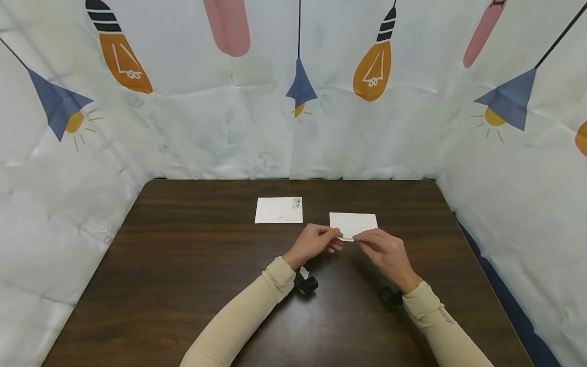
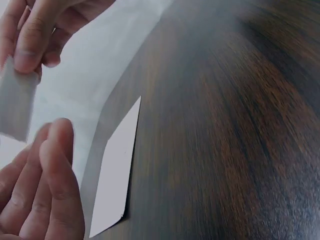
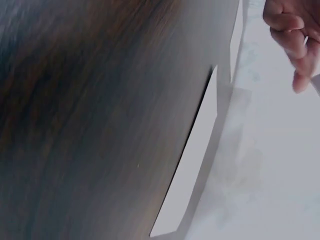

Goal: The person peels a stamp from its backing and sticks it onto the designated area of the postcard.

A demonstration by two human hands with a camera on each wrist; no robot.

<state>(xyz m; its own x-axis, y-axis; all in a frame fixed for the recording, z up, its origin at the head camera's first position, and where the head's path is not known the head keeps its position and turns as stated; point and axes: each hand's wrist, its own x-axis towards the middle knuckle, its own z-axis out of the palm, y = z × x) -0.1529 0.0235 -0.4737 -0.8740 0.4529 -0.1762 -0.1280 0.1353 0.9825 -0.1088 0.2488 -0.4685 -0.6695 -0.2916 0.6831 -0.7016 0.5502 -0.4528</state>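
In the head view my left hand (image 1: 316, 238) and right hand (image 1: 385, 250) meet above the near edge of a plain white envelope (image 1: 353, 223). Between their fingertips is a small pale slip of paper (image 2: 17, 102). In the left wrist view the right hand (image 2: 45, 30) pinches its upper end between thumb and fingers. My left fingertips are at the slip's other end in the head view; the left hand's lower fingers (image 2: 45, 185) hang loosely below it. The right wrist view shows the left hand (image 3: 297, 37) beside a corner of the slip, and the blank envelope (image 3: 192, 160) lying flat.
Another white envelope (image 1: 278, 216), with a stamp (image 1: 297, 203) in its upper right corner, lies farther left on the dark wooden table (image 1: 183, 285). White cloth (image 1: 192, 132) printed with lamps and bulbs hangs behind and at both sides of the table.
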